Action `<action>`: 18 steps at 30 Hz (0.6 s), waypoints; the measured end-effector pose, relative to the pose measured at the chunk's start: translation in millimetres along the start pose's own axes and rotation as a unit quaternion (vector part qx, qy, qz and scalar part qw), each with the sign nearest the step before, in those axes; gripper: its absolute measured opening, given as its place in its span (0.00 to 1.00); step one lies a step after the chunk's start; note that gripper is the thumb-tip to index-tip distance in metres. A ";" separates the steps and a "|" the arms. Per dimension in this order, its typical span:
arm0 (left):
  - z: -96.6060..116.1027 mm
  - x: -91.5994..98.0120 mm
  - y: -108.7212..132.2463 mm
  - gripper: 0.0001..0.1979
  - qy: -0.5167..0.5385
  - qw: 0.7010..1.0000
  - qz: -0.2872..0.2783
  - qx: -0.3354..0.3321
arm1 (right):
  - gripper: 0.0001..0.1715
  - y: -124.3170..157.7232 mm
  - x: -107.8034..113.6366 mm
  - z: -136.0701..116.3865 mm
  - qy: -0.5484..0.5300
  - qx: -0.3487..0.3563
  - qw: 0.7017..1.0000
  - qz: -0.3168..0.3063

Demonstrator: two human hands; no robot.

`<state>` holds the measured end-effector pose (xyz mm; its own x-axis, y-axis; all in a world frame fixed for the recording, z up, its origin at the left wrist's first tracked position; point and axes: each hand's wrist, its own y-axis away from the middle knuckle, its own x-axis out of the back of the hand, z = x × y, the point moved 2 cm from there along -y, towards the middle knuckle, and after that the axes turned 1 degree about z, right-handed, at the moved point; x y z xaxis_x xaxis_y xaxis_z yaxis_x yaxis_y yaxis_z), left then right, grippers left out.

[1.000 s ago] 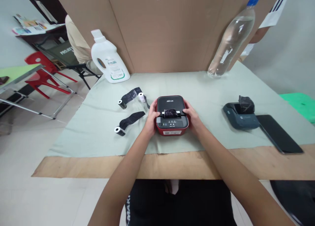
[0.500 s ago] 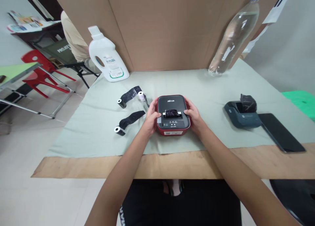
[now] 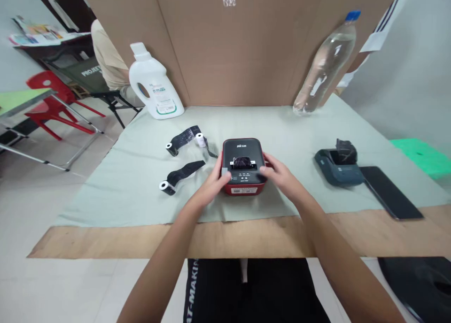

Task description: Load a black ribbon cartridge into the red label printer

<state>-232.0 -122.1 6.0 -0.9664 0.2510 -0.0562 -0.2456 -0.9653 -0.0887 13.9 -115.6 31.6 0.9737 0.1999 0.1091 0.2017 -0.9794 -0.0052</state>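
Observation:
A red and black thermal printer (image 3: 243, 147) stands flat on the cloth in front of me, with dark crumpled film (image 3: 242, 162) poking out of the slot in its lid. My left hand (image 3: 213, 182) wraps its left side, thumb resting on the front left corner of the top. On the opposite side, my right hand (image 3: 280, 173) grips the right wall, its thumb on the lid's edge; its fingers are partly hidden. Left of the printer lie partly unrolled black rolls: one (image 3: 168, 188) near the front, another (image 3: 172, 149) farther back beside a small white roll (image 3: 200, 139).
To the right are a smaller dark printer (image 3: 336, 172) with black film and a black phone (image 3: 391, 194). A white jug (image 3: 155, 86) and a water bottle (image 3: 326, 67) stand against the cardboard panel (image 3: 232, 55). The table's bare wooden edge (image 3: 246, 238) faces me. A seated person is behind left.
My left thumb has slid from the printer's left edge onto its front left corner. My right hand sits slightly lower on its side. The view has shifted a little.

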 end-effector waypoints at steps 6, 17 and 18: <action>5.6 -26.9 9.2 0.72 -0.066 0.996 -0.041 -0.040 | 0.58 13.5 2.4 -10.5 0.147 0.195 0.970 -0.009; 30.7 -165.9 -157.1 0.78 0.091 0.971 -0.063 -0.214 | 0.54 -57.9 178.0 -103.5 0.221 0.176 0.959 0.033; 27.9 -177.1 -173.6 0.80 0.101 0.970 -0.065 -0.210 | 0.52 -66.4 190.3 -105.7 0.222 0.175 0.959 0.026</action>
<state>-20.3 -1.0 59.1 -0.8841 0.4184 -0.2083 -0.2698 -0.8208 -0.5035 174.7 -15.4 157.8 0.8583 0.0438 0.5113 0.2531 -0.9029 -0.3476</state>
